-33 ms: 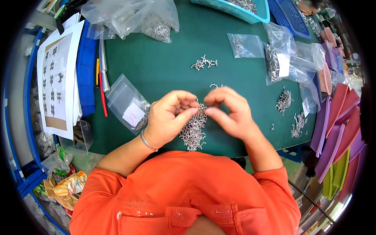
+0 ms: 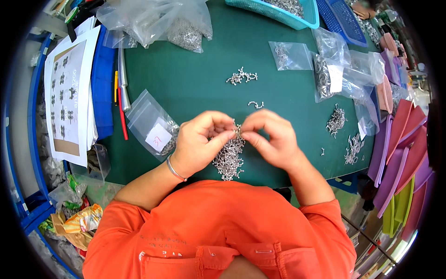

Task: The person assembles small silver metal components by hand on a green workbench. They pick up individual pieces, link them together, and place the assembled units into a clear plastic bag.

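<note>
My left hand (image 2: pixel 200 139) and my right hand (image 2: pixel 271 138) meet above a heap of small silver metal pieces (image 2: pixel 227 160) at the near side of the table. Thumb and fingers are pinched together on both, round a tiny silver metal piece (image 2: pixel 238 129) between the fingertips; its exact shape is too small to make out. Just beyond the hands lies a short curved silver piece (image 2: pixel 255 105). Farther off is a little cluster of similar pieces (image 2: pixel 241 76). A zip bag (image 2: pixel 155 125) with a white label and metal parts lies beside my left hand.
Clear bags of metal parts (image 2: pixel 325 74) lie at the right, with two small metal piles (image 2: pixel 336 120) nearer. A turquoise basket (image 2: pixel 306 22) and a blue basket (image 2: pixel 348 28) stand at the far right. Printed sheets (image 2: pixel 69 97) and pens (image 2: pixel 122 111) lie left; coloured strips (image 2: pixel 399 153) hang right.
My right hand has lowered slightly and closed in toward my left, so the fingertips now meet. The curved piece beyond the hands is now fully uncovered.
</note>
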Available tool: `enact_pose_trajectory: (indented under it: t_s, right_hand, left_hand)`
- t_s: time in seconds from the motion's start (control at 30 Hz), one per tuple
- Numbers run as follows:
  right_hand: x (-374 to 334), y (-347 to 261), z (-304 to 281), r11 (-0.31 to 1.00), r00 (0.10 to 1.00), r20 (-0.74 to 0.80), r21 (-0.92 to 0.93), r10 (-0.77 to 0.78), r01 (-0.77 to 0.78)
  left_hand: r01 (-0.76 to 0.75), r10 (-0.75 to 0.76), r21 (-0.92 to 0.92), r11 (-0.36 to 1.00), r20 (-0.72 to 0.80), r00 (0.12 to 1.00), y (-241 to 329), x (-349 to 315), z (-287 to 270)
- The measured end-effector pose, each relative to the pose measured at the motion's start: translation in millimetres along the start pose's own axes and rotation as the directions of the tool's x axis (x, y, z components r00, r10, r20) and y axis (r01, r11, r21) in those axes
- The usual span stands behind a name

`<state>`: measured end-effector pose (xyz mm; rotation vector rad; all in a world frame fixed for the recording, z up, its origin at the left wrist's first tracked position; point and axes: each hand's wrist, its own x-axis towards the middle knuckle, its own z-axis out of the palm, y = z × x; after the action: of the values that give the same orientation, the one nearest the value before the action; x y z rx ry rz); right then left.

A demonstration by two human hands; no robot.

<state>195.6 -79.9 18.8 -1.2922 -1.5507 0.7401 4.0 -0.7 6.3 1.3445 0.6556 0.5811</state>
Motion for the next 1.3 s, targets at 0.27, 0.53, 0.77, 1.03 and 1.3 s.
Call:
enact_pose_trajectory:
  t_s: [0.27,0.53,0.77,1.03,1.3]
  right_hand:
    - [11.5,25.6,-13.9,0.864,0.995,-0.097,-0.498,0.023,-0.069]
    - [22.4,32.1,-6.8,0.754,0.999,0.029,-0.656,-0.026,0.038]
    - [14.6,3.2,-1.9,0.952,0.999,-0.054,-0.305,0.005,-0.021]
    - [10.0,-12.7,-1.6,0.975,0.996,-0.079,-0.216,0.029,-0.045]
    - [8.8,-13.8,-0.1,0.986,0.996,-0.081,-0.156,0.048,-0.060]
  left_hand:
    - [-0.301,0.213,0.522,0.798,0.222,0.951,-0.6,9.1,-5.6]
    - [-0.165,0.147,0.413,0.896,0.074,0.986,0.4,2.8,-6.9]
    - [-0.026,0.033,0.200,0.979,-0.031,0.999,-5.5,16.5,10.2]
    - [0.020,-0.019,-0.114,0.993,0.014,1.000,-7.4,19.1,13.7]
    - [0.111,-0.114,-0.260,0.959,0.004,0.994,4.7,12.8,5.3]
